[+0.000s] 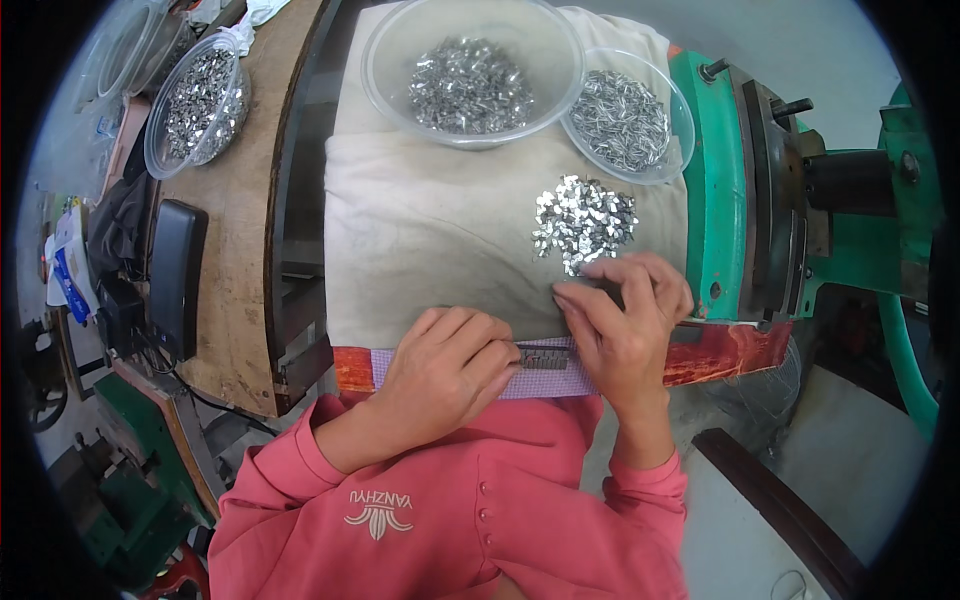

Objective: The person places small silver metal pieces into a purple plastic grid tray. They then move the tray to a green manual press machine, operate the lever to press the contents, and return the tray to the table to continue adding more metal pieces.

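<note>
My left hand [450, 355] is closed at the near edge of the cloth-covered work surface. Its fingertips grip the left end of a small dark metal strip [545, 359] with notches or slots along it. To the right, my right hand [632, 318] has thumb and index finger brought together just below a pile of small shiny metal pieces [585, 222]. Another of its fingers reaches the pile's near edge. Whatever sits in that pinch is too small or hidden to make out. The pile lies loose on the beige cloth [430, 230].
Behind the pile stand a large clear plastic tub [375, 75] of metal parts and a smaller clear bowl [686, 140] of slender metal pieces. A green machine [705, 200] borders the right side. On the left wooden bench [235, 240] are another tub [157, 140] and a black box [178, 280].
</note>
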